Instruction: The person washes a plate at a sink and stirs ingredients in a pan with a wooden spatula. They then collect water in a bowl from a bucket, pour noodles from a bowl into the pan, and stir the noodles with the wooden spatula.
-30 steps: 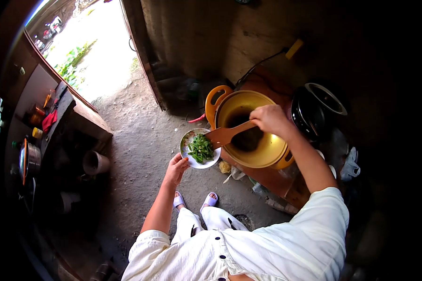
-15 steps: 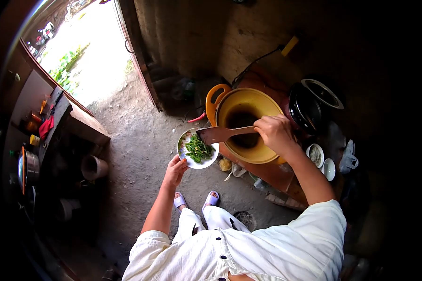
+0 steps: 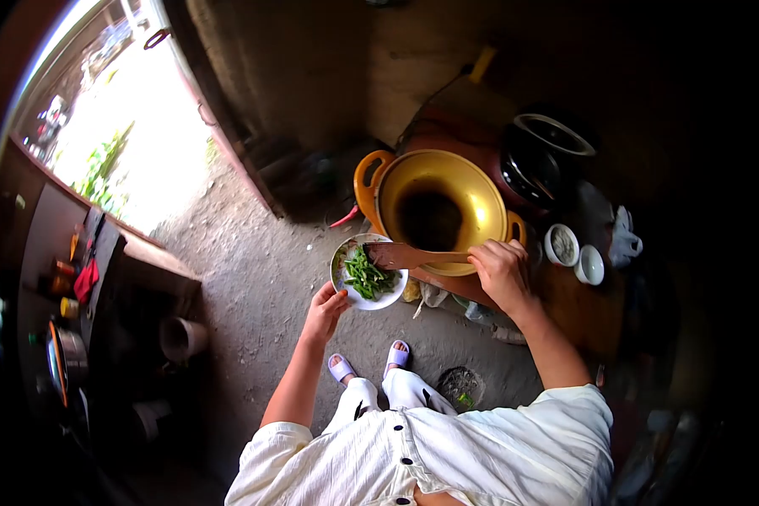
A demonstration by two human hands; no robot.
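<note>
My left hand grips the rim of a white plate with a patterned edge. Chopped green vegetables are heaped on it. In my right hand is the handle of a wooden spatula; its blade reaches over the plate and touches or hovers just above the greens, I cannot tell which. Behind the spatula sits a yellow wok with orange loop handles, dark at its bottom. The wok's near rim is partly hidden by the spatula and my right hand.
Two white bowls stand right of the wok, one holding something pale. Beyond them are a black pot and a plastic bag. A shelf with a pan is at left, near a bucket. The doorway is bright.
The view has shifted. The spatula and my right hand have moved toward me, off the wok's middle to its near rim. Both hands keep their holds on the plate and spatula.
</note>
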